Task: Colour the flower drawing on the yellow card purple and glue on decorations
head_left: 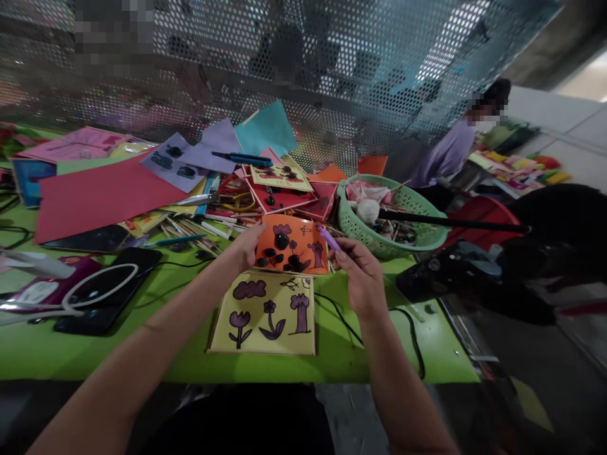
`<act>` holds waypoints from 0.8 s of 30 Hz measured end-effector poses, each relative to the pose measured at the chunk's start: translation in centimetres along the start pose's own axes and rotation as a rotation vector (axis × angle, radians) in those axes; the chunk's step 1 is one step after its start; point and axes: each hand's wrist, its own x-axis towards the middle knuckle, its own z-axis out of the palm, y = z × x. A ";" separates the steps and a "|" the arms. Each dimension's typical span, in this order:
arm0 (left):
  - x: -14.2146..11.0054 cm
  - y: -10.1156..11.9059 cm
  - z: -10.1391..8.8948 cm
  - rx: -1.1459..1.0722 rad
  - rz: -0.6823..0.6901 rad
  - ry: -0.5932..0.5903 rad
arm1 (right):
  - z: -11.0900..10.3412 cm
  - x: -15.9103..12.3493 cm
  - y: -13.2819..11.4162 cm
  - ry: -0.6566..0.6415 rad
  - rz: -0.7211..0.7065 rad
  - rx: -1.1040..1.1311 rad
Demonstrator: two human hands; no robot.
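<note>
My left hand (252, 248) grips the left edge of an orange card (307, 229), which has dark purple drawings and shiny black lumps stuck on it. Pinched in my right hand (361, 273) is a purple marker (329, 239), its tip close to the card's upper right corner. Below the orange card, a yellow card (256, 344) lies flat on the green table (165, 354). It bears purple drawings of a cloud, flowers and a tree, with thin sticks along its edges.
A green plastic basket (348, 218) full of odds and ends stands at the right, a black rod (455, 222) across it. Coloured paper, such as a red sheet (104, 183), piles up behind. Phones (102, 309) and cables lie left. A person (446, 151) is at the far right.
</note>
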 end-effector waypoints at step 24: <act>0.5 7.1 3.8 0.058 0.221 -0.183 | -0.1 1.5 1.2 0.105 0.073 0.054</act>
